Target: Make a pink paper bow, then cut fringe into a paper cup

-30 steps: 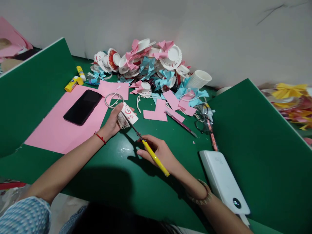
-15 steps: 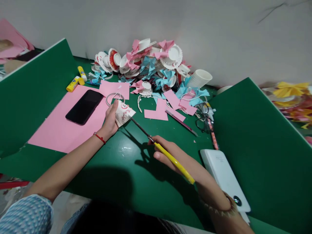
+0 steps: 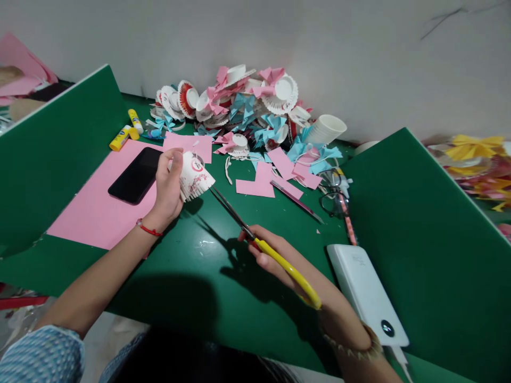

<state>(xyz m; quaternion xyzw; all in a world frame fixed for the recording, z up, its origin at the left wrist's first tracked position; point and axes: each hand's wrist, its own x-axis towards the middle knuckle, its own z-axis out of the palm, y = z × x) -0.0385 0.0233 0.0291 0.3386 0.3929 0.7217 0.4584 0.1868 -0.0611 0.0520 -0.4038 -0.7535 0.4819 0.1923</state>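
Fringing step: my left hand grips the paper cup; my right hand clasps the yellow scissors. Next cut likely needs blades at the rim.

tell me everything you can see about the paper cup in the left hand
The paper cup is white with a round red mark and faint reddish print on its side. Its wall is cut into narrow strips that fan out like a fringe at the lower edge. The left hand holds it above the green table, tilted, fringe toward the scissors in the right hand. The blade tips lie just beside the fringe; contact is unclear.
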